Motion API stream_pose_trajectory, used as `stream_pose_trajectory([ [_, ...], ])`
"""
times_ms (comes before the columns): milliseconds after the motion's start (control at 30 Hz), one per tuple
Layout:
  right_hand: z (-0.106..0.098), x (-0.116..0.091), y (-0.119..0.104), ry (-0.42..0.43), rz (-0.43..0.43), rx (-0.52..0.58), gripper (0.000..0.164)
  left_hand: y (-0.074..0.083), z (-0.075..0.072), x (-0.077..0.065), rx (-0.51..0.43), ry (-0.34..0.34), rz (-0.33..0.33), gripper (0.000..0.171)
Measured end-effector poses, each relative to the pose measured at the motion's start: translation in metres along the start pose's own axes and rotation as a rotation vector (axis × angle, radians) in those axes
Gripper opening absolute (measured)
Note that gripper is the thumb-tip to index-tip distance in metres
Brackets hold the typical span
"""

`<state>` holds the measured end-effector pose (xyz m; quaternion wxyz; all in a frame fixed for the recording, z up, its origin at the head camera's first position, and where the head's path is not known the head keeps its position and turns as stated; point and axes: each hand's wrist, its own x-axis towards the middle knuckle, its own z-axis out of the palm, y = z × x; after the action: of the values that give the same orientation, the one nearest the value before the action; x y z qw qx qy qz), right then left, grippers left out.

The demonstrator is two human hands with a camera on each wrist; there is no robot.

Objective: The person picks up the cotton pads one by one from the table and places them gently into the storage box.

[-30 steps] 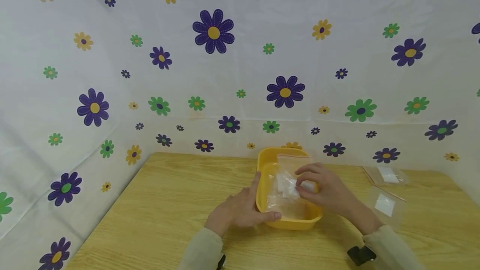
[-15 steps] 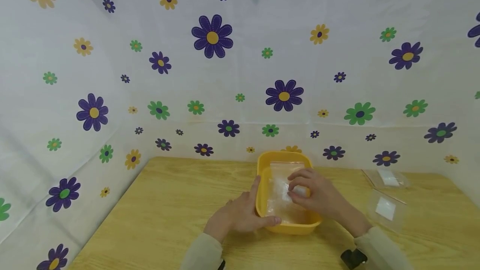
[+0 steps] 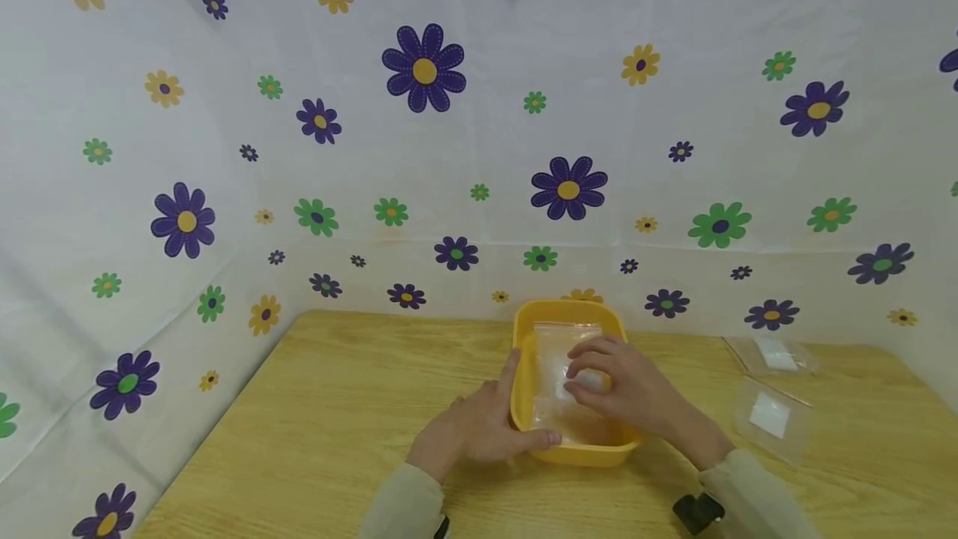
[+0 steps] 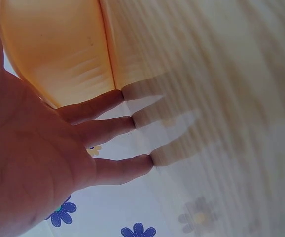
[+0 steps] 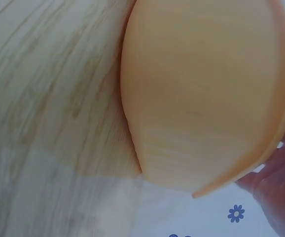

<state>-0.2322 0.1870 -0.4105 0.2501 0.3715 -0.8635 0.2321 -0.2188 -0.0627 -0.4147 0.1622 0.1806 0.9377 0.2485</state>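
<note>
A yellow plastic basin stands on the table toward the back. In it lies a clear zip bag with a reddish seal line at its far end and something white under the plastic. My left hand is at the basin's left side, thumb over the near rim. The left wrist view shows its fingers straight, fingertips down at the tabletop beside the basin wall. Over the basin, my right hand has thumb and fingers curled together at the bag, partly covering it. In the right wrist view, the basin wall hides most of that hand.
Two more clear zip bags, a farther bag and a nearer bag, each with a white square, lie on the wooden table at the right. Behind the table hangs a white cloth with printed flowers.
My right hand has shifted left and slightly nearer me, and the bag has slid left with it and now lies flatter in the basin. My left hand has stayed at the basin.
</note>
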Motion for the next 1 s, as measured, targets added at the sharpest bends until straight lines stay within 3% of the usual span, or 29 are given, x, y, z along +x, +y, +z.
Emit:
stream_pose_trajectory([
  [267,-0.004,-0.004,-0.002,-0.084,0.092,-0.026,0.020,0.000,0.000,0.000,0.003,-0.005,0.003,0.125],
  [500,-0.014,-0.010,-0.003,-0.126,0.169,-0.078,0.034,-0.001,0.001,0.001,-0.011,-0.006,0.006,0.125],
  [833,-0.023,-0.019,-0.003,-0.127,0.162,-0.262,0.061,-0.002,0.002,0.000,-0.032,-0.004,0.018,0.125],
  [1000,-0.027,-0.022,-0.005,-0.166,0.205,-0.368,0.076,-0.001,0.001,-0.001,-0.036,0.001,0.019,0.125],
])
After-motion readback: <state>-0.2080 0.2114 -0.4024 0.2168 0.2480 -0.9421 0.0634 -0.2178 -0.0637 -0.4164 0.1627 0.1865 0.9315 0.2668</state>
